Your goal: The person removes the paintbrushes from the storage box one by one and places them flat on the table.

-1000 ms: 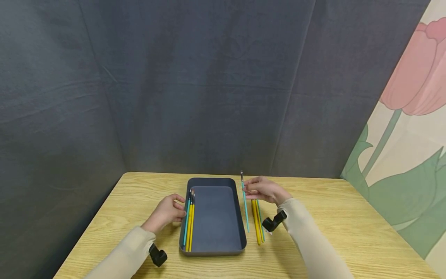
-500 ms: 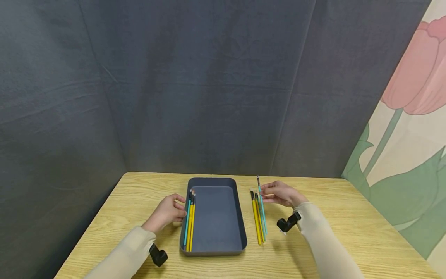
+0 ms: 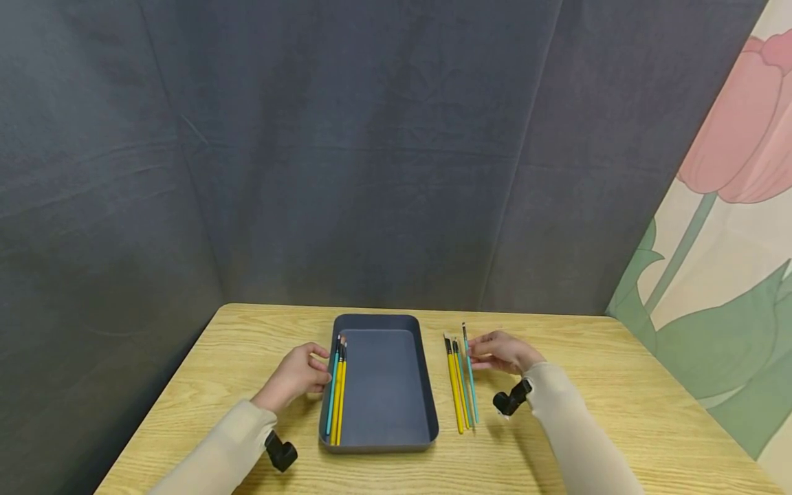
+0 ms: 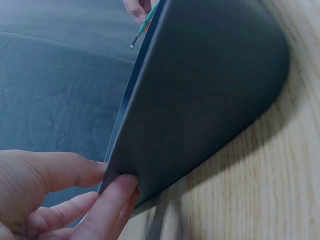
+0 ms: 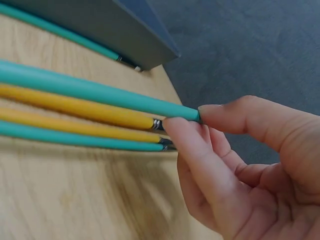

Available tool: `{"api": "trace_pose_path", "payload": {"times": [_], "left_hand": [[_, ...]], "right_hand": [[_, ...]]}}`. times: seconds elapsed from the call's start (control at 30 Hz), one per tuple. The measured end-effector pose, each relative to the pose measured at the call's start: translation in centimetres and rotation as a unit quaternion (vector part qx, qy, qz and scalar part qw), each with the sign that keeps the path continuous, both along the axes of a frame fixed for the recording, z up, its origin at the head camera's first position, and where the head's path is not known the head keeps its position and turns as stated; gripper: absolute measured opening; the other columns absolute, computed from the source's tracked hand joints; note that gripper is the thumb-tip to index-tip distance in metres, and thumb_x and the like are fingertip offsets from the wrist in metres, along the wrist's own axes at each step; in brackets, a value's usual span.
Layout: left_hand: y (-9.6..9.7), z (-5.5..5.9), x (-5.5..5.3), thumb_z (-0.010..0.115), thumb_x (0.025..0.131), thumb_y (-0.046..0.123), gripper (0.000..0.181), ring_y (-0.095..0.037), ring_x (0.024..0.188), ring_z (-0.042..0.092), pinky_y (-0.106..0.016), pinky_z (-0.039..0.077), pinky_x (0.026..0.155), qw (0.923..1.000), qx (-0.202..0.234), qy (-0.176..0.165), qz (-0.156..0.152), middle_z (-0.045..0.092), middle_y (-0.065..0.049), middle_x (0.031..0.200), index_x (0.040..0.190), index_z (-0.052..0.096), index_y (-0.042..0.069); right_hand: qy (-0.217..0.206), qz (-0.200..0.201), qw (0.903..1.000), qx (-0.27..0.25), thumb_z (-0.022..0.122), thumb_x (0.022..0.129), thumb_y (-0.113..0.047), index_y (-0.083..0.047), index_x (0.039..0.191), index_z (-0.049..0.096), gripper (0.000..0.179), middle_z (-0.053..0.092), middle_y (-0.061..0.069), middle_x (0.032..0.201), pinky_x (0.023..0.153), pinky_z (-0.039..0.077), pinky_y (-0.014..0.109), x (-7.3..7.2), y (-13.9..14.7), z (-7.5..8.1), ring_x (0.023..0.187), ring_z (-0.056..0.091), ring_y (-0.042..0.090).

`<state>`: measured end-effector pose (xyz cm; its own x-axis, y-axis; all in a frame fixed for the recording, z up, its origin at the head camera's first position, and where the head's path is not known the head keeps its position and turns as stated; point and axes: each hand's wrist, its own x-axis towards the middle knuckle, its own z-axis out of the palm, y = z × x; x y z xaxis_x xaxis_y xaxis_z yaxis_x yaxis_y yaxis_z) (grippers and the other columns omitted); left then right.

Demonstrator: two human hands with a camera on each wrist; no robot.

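Note:
My left hand pinches the left rim of a dark grey tray; its thumb and fingers sit on either side of the edge in the left wrist view. Between the thumb and fingertips of my right hand is a teal paintbrush, bristles pointing away. It runs alongside two yellow paintbrushes and another teal paintbrush, which lie right of the tray. Inside the tray, along its left wall, are a teal paintbrush and two yellow paintbrushes.
One more teal brush shows close against the tray's outer wall in the right wrist view. Everything stands on a light wooden table, with a dark cloth backdrop behind. A flower-patterned panel is at the right.
My right hand has carried the teal paintbrush rightward, from beside the tray across the loose brushes to their right side, and slightly nearer. My left hand and the tray have stayed in place.

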<state>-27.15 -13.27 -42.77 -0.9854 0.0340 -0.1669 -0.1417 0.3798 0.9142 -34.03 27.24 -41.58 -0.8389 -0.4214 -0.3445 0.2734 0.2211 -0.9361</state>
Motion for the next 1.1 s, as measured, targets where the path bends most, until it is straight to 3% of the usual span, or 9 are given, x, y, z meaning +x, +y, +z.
{"api": "trace_pose_path", "payload": {"times": [0.43,0.63,1.1], "left_hand": [[0.0,0.2,0.0,0.066,0.082,-0.011,0.039,-0.021,0.074,0.063,-0.036,0.060,0.066,1.0000,-0.008,-0.003,-0.002,0.058,-0.017,0.093,0.118,0.053,-0.004],[0.0,0.2,0.1,0.066,0.081,-0.012,0.039,-0.021,0.072,0.063,-0.036,0.060,0.064,1.0000,-0.001,0.002,-0.004,0.058,-0.017,0.092,0.117,0.054,-0.005],[0.1,0.2,0.0,0.067,0.081,-0.011,0.039,-0.020,0.072,0.064,-0.036,0.060,0.065,1.0000,-0.004,-0.001,-0.002,0.059,-0.017,0.092,0.117,0.053,-0.004]], "right_hand": [[-0.014,-0.019,0.9996,0.016,0.049,0.097,0.004,0.021,0.135,0.033,0.045,0.061,0.009,0.091,0.077,0.058,0.025,-0.2,0.1,-1.4,0.077,0.067,0.012],[-0.015,-0.028,0.9993,0.022,0.050,0.096,0.004,0.020,0.133,0.035,0.043,0.062,0.009,0.091,0.078,0.058,0.026,-0.2,-0.2,-1.6,0.078,0.067,0.013],[-0.012,-0.051,0.9962,0.069,0.054,0.092,0.006,0.016,0.118,0.049,0.028,0.063,0.007,0.079,0.069,0.059,0.024,-0.3,-1.4,-1.4,0.068,0.066,0.011]]}}
